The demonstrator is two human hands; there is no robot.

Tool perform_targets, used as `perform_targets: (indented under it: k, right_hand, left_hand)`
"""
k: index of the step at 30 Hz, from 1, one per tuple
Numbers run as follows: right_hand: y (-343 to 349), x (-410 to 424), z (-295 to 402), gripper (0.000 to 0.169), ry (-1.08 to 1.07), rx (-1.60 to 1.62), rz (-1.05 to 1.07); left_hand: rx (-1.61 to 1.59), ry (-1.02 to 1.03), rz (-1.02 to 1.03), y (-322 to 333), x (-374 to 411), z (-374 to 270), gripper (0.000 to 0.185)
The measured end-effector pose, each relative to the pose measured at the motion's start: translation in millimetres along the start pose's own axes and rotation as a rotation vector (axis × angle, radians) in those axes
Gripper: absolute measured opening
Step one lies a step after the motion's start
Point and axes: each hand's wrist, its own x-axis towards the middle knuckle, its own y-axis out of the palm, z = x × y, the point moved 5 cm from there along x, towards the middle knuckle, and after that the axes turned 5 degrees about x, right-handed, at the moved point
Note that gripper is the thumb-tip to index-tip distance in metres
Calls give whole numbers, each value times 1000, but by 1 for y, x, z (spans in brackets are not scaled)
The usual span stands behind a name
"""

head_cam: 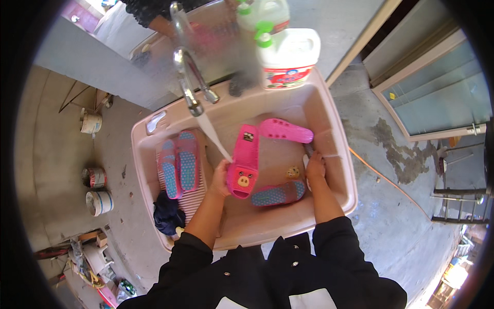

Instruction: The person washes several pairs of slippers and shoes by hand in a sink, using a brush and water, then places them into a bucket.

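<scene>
My left hand [221,179] grips a hot-pink slide sandal [246,154] with a pig face on its strap. Water [213,135] runs from the chrome faucet [189,89] onto the sandal's edge beside my fingers. Low against the sink's right wall, my right hand [316,167] touches a whitish object [306,162]; its kind and whether my fingers close around it are unclear. Just beyond those fingers lies a pink sandal [286,130], turned sole-up or sideways. A pink sandal with a blue dotted sole [278,192] rests nearer me, beside a small yellowish patterned item [293,171].
The pinkish sink [341,154] has a ribbed washboard [198,202] on its left, bearing two blue-dotted sandals [179,164] and a dark cloth [168,214]. A white pump jug [289,58] stands on the back rim before a mirror [220,46]. An orange hose [386,179] crosses the floor at right.
</scene>
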Motion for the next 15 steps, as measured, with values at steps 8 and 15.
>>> perform_targets:
  k: [8,15]
  right_hand:
    - [-27,-6,-5,40,205,68,62]
    - [-110,-87,116,35,-158,577,144]
  left_hand:
    - [38,-71,2,-11,-1,-8,41]
    - [-31,-12,100,-14,-12,-12,37]
